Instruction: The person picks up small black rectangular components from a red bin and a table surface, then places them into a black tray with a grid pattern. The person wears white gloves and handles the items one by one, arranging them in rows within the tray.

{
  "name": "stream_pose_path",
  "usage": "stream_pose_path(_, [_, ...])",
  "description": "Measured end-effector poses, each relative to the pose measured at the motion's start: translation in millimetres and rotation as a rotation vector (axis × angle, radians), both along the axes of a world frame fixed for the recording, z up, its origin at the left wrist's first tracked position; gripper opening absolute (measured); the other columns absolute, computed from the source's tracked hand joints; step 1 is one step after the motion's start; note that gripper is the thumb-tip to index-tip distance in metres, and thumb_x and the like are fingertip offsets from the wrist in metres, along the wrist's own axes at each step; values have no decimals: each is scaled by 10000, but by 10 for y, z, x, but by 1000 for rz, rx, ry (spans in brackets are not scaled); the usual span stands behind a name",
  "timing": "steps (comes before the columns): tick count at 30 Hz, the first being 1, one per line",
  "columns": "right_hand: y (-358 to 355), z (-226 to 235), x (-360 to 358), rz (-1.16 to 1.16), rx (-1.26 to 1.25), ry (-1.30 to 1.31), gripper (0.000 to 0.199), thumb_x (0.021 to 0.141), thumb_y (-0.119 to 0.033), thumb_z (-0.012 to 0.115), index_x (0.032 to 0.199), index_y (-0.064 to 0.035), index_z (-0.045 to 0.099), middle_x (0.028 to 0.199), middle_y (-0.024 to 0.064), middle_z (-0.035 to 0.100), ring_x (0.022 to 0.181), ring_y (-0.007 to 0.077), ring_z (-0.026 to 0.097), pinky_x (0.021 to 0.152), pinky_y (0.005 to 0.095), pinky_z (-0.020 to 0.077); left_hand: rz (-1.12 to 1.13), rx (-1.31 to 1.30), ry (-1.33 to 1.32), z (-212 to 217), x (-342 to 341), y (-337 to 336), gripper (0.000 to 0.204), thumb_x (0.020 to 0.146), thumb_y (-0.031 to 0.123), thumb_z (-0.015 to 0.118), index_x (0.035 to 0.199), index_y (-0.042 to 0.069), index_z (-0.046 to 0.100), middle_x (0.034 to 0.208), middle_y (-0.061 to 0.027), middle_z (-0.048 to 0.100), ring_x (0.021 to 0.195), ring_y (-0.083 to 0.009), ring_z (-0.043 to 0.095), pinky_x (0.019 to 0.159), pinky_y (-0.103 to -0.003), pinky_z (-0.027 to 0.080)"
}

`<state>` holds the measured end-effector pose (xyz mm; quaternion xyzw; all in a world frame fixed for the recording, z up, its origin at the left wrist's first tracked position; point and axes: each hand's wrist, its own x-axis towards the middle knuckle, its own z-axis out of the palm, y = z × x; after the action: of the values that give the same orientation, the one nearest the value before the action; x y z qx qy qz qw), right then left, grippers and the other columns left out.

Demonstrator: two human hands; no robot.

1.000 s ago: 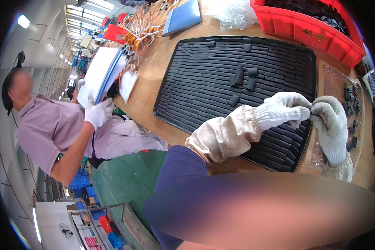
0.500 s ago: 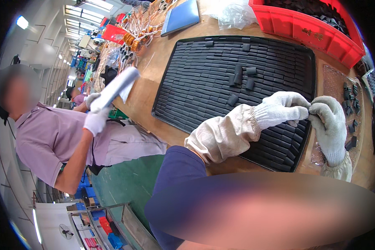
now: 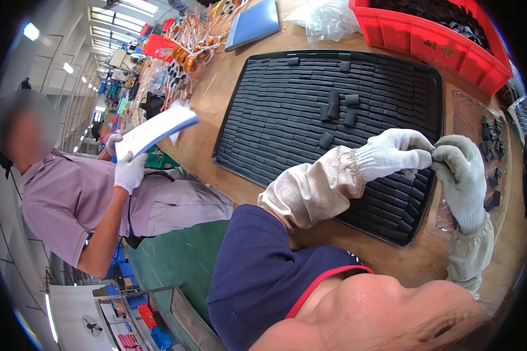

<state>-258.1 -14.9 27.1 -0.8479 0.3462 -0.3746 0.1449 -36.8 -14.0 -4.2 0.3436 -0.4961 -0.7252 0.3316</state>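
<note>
My left hand (image 3: 395, 153), in a white knit glove, reaches over the right side of a black tray (image 3: 441, 88). Its fingertips are pinched together and meet those of my right hand (image 3: 462, 178), gloved in greyish white, just past the tray's edge. Whatever sits between the fingertips is too small and covered to make out. Rows of flat black blocks (image 3: 287, 117) fill the tray tightly. On top of the rows lie several loose black pieces, among them a longer one (image 3: 333, 105) and a short one (image 3: 325, 140).
Loose black pieces (image 3: 493, 143) lie on bubble wrap (image 3: 465, 117) at the right. A red bin (image 3: 433, 44) of black parts stands behind, beside clear plastic bags (image 3: 328, 20) and a blue folder (image 3: 253, 24). Copper coils (image 3: 187, 58) sit far left. A gloved co-worker (image 3: 88, 205) holds papers (image 3: 155, 131).
The co-worker's papers have swung down and opened into a wider, flatter view. My two hands stay pinched together in nearly the same place.
</note>
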Motion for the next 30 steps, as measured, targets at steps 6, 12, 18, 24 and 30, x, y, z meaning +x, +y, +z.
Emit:
stream_pose_path(6, [7, -9, 17, -69, -61, 17, 350, 690, 12, 762, 1021, -61, 675, 1035, 102, 660, 998, 316, 630, 899, 411, 490, 19, -31, -17, 28, 8, -7, 353, 961, 282, 714, 1207, 39, 647, 1020, -31, 698, 839, -83, 626, 759, -261, 541])
stream_pose_path(12, [-9, -53, -1, -24, -144, 142, 407, 701, 2, 756, 1092, -81, 683, 1041, 102, 663, 1006, 318, 632, 916, 424, 490, 38, -105, -155, 48, -20, -19, 318, 942, 250, 715, 1154, 17, 670, 941, -42, 697, 824, -86, 625, 742, -260, 531])
stream_pose_path(18, [6, -34, 47, -13, -136, 147, 379, 703, 6, 743, 1066, -81, 678, 1032, 104, 660, 996, 326, 630, 907, 426, 491, 99, -275, -347, 76, -26, 11, 291, 925, 225, 722, 1121, 12, 693, 983, -74, 715, 887, -138, 651, 808, -292, 526])
stream_pose_path(24, [10, -49, 9, 6, -149, 190, 390, 678, 16, 725, 1054, -70, 666, 1018, 104, 652, 968, 331, 621, 887, 430, 487, 70, -412, -492, 175, -38, 23, 309, 903, 240, 737, 1128, 32, 698, 1007, -122, 714, 915, -186, 667, 837, -327, 519])
stream_pose_path(30, [11, -20, 32, 26, -190, 213, 419, 634, 17, 706, 1043, -68, 664, 996, 104, 643, 951, 333, 616, 871, 430, 486, 55, -424, -499, 163, -23, 33, 332, 903, 263, 736, 1138, 31, 696, 1019, -136, 712, 952, -210, 672, 850, -343, 517])
